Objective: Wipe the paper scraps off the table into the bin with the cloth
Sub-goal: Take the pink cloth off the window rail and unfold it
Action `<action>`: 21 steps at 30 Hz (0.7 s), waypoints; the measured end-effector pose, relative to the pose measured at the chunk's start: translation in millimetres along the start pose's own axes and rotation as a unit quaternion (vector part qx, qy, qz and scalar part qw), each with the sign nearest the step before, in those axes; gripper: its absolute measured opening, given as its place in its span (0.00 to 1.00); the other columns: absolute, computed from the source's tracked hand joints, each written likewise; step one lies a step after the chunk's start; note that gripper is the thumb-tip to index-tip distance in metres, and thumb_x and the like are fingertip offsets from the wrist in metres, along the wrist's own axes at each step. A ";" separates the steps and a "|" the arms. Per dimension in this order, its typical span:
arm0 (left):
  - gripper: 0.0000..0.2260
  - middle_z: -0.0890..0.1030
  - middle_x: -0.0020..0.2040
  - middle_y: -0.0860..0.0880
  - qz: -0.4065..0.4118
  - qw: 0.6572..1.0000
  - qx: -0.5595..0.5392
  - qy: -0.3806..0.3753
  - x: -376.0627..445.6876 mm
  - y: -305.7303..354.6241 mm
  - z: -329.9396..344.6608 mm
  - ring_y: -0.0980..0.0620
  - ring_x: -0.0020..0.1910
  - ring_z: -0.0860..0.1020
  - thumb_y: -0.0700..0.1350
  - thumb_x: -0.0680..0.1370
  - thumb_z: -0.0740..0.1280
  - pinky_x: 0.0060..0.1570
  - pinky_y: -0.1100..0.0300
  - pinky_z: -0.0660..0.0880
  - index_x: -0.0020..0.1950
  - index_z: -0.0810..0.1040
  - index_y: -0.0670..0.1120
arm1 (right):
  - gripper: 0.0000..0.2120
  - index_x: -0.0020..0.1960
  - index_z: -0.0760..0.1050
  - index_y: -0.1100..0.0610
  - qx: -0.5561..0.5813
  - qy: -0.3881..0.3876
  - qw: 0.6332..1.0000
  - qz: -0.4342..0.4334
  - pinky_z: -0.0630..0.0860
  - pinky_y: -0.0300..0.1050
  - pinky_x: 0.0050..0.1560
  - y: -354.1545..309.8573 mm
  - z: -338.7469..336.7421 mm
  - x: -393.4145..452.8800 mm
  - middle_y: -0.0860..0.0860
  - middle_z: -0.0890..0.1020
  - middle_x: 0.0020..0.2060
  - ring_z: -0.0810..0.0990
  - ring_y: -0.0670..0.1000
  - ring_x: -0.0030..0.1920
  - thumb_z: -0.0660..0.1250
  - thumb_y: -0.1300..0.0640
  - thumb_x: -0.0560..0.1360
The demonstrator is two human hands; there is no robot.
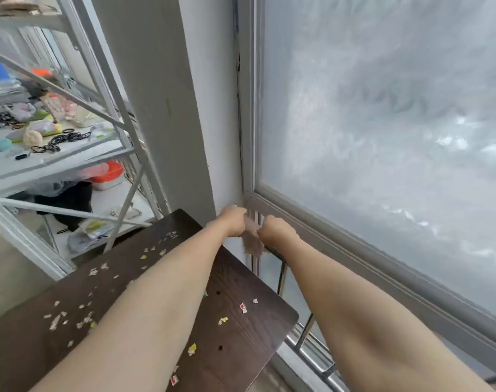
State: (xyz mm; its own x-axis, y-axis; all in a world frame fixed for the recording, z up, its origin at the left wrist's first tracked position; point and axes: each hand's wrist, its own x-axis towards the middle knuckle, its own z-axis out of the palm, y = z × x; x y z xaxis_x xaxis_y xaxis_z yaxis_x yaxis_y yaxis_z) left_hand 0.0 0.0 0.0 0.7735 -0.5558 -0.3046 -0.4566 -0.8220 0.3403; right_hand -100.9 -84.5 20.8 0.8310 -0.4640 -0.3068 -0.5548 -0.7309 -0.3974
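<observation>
Up beyond the far edge of the dark wooden surface (235, 281), both hands meet at the window frame (326, 227). The left hand (234, 222) and right hand (273, 229) have their fingers curled tight on a brownish cloth (251, 240), which hangs blurred between them. Paper scraps (85, 318) lie scattered over the surface, mostly left of the arms. Past the surface's left side, a metal shelf (57, 154) holds an orange-lidded tub (109, 175), its contents hard to make out.
</observation>
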 end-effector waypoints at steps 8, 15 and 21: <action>0.21 0.70 0.66 0.41 -0.110 0.989 0.006 0.095 42.6 5.8 20.4 0.41 0.65 0.71 0.40 0.75 0.66 0.63 0.50 0.71 0.67 0.70 0.39 | 0.14 0.60 0.73 0.61 -0.042 0.020 0.998 0.032 0.73 0.48 0.43 8.3 20.1 37.7 0.57 0.79 0.57 0.79 0.59 0.58 0.63 0.61 0.75; 0.14 0.75 0.61 0.38 -0.133 0.978 0.005 0.159 66.8 2.9 28.0 0.38 0.58 0.75 0.38 0.78 0.55 0.58 0.47 0.73 0.62 0.72 0.38 | 0.14 0.59 0.74 0.59 -0.075 0.037 0.996 0.041 0.71 0.46 0.41 13.3 25.6 61.3 0.55 0.80 0.55 0.79 0.57 0.57 0.65 0.61 0.73; 0.13 0.74 0.61 0.40 -0.140 0.976 0.043 0.158 65.8 3.5 26.6 0.40 0.59 0.75 0.35 0.77 0.59 0.56 0.49 0.75 0.60 0.75 0.37 | 0.13 0.59 0.73 0.62 -0.056 0.038 0.998 0.005 0.73 0.48 0.42 10.1 23.2 65.2 0.57 0.80 0.56 0.79 0.59 0.56 0.62 0.63 0.75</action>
State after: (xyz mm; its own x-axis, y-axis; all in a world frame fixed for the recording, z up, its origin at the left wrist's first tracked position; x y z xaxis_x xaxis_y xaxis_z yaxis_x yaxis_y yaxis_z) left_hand 37.6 -42.8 -42.5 0.9643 -0.2520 -0.0812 -0.2316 -0.9515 0.2028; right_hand -53.2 -110.5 -23.2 0.8281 -0.5052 -0.2430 -0.5592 -0.7753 -0.2937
